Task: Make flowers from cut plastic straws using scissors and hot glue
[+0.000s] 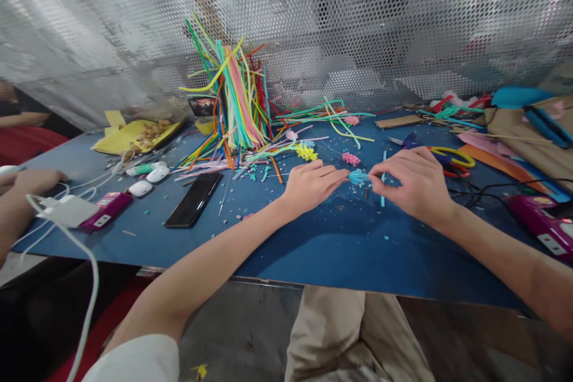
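Observation:
A small light-blue piece with splayed, petal-like strips (pixel 357 177) is held between my two hands above the blue table (pixel 295 250). My left hand (pixel 312 187) pinches its left side with the fingers together. At its right side, my right hand (pixel 409 184) has thumb and forefinger pressed together on the tip. A straight light-blue strip (pixel 384 191) stands out just beside my right fingertips. Behind my hands lie a pink spiky piece (pixel 351 159) and a yellow one (pixel 307 152).
Colourful stems (pixel 237 95) stand bundled at the back. A black phone (pixel 193 200), white earbuds case (pixel 141 188) and purple power strip (pixel 106 210) lie left. Scissors (pixel 452 157) and another purple strip (pixel 544 224) are right. Someone else's hand (pixel 38 180) rests far left.

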`<state>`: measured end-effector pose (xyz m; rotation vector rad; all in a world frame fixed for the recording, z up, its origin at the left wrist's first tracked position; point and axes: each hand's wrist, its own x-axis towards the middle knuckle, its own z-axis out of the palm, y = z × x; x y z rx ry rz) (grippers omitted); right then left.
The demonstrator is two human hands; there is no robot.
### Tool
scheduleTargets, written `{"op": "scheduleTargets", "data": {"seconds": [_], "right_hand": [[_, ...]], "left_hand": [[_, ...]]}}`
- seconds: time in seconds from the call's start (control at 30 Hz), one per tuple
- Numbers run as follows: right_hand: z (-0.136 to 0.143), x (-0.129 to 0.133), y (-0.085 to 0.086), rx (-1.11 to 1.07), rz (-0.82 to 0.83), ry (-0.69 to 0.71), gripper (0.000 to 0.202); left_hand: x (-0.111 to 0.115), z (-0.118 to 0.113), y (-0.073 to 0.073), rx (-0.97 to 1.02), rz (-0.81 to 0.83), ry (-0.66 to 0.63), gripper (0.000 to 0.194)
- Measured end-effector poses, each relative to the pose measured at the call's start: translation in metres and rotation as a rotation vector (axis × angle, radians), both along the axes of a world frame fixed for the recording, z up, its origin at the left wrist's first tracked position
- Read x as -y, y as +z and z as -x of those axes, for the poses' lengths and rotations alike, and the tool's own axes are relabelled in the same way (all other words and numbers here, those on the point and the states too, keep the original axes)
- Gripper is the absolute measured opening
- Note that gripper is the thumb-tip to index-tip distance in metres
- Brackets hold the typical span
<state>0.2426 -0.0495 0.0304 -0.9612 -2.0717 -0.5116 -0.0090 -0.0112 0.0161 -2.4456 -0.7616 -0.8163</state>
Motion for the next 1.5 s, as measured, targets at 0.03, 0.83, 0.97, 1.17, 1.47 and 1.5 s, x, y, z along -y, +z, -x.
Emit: {"op": "scheduleTargets", "data": {"seconds": [0.03,0.83,0.97,1.17,1.47,1.5], "right_hand": [[0.0001,0.0000,-0.0002,0.011,-0.007,0.004,0.007],[0.0018,-0.0027,-0.0036,-0.035,0.135,0.089,0.005],[0.0013,-0.0029,-0.0031,-0.055,0.145,0.092,0.007],[0.0003,-0.0034,-0.0020,-0.028,0.144,0.090,0.006],[-0.0001,-0.0029,-0.0022,-0.036,0.128,0.061,0.006],[-0.0002,-0.0024,-0.0016,-0.047,0.107,0.047,0.006]], "left_hand": [[0.0005,-0.0002,0.0002,-0.002,0.008,0.003,0.026],[-0.0001,0.0003,0.0004,0.002,0.036,0.015,0.027],[-0.0010,0.0009,-0.0010,0.012,0.025,0.015,0.026],[-0.0015,0.0017,-0.0006,-0.001,0.004,0.022,0.026],[-0.0012,0.0001,0.0002,0.034,-0.010,-0.005,0.023],[-0.0011,0.0001,0.0005,0.036,-0.005,-0.009,0.023]]}}
